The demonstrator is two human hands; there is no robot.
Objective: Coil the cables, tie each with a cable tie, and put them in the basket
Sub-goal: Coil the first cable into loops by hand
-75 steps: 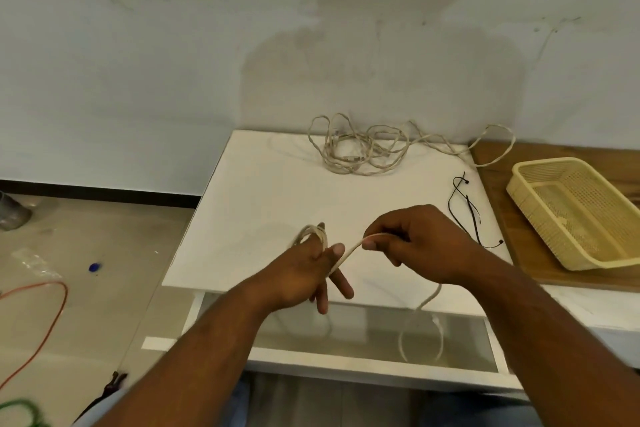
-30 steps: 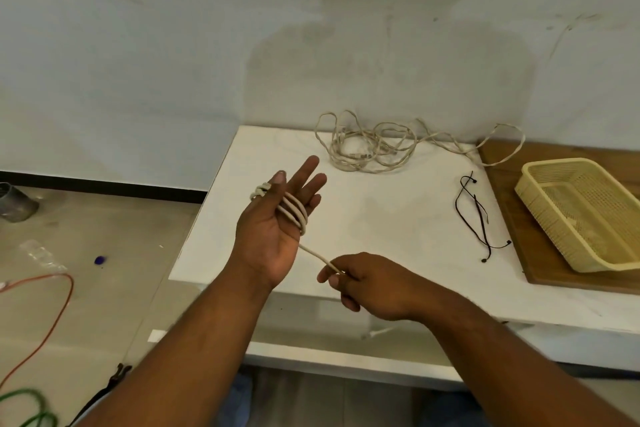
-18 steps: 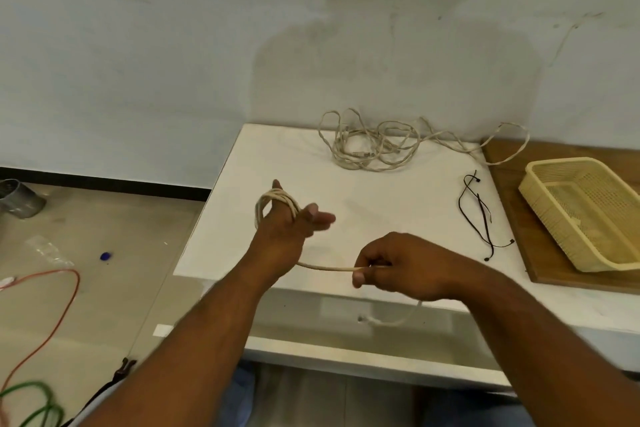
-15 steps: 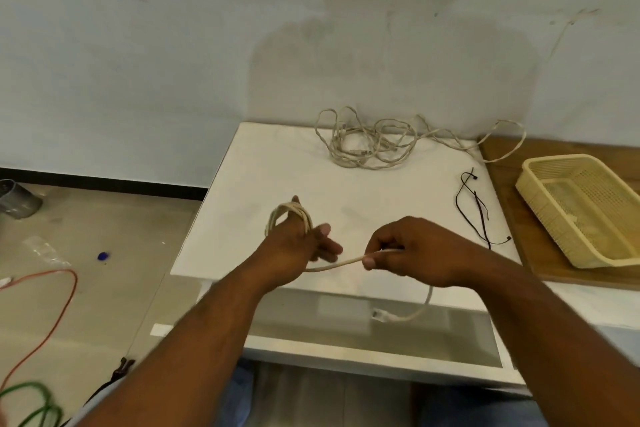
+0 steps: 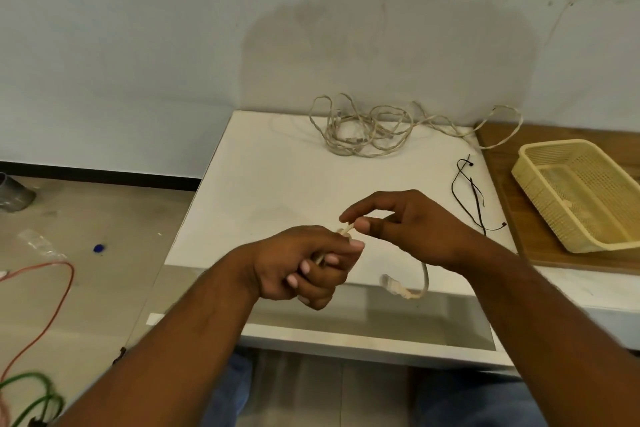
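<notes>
Above the white table point(image 5: 277, 184) by the stained wall point(image 5: 346, 45), left grip point(image 5: 304, 263) clutches coiled cable point(image 5: 425, 276), right grip point(image 5: 412, 222) pinches it.

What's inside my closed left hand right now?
The left hand grips the beige cable: a loop pokes out above the fingers and a strand shows between them. The fingers cover the rest of the coil, so its turns cannot be counted.

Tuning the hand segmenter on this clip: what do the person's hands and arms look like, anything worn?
The left hand and right hand are bare: no gloves, rings or watch visible. The left forearm and right forearm are uncovered to the frame edge, with no sleeves in view. Nails are short and plain. Blue jeans show below.
</notes>
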